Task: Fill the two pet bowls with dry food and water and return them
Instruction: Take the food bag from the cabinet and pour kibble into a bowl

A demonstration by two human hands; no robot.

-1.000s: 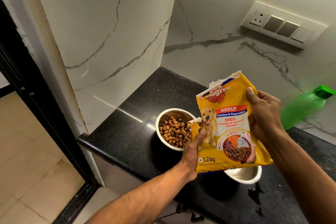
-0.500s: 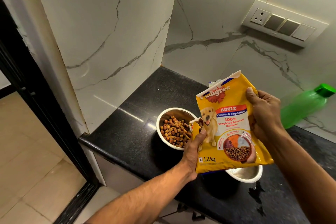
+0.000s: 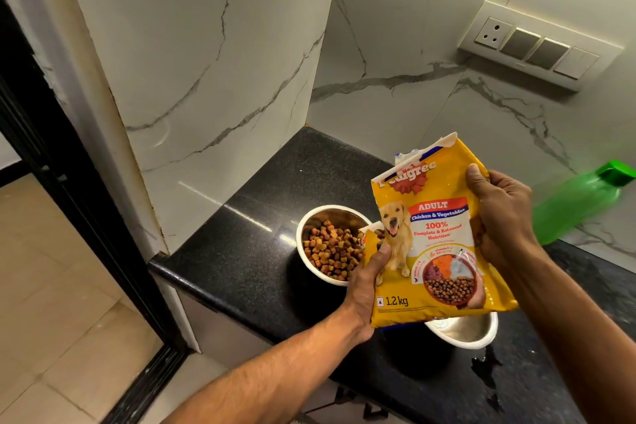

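A yellow dog food bag (image 3: 437,241) is held above the black counter (image 3: 247,251), its torn lower left corner over a steel bowl (image 3: 309,220) that holds brown kibble (image 3: 330,251). My left hand (image 3: 368,282) grips the bag's lower left edge with the thumb on its front. My right hand (image 3: 502,217) grips the bag's upper right side. A second steel bowl (image 3: 464,332) stands under the bag, mostly hidden; its contents do not show.
A green bottle (image 3: 578,203) with a green cap leans at the right by the marble wall. A small puddle (image 3: 485,368) lies on the counter near the second bowl. A switch panel (image 3: 537,45) is on the wall. The counter edge drops to a tiled floor at the left.
The bag and both hands stay almost where they were, shifted only slightly. The kibble pile in the left bowl looks much the same.
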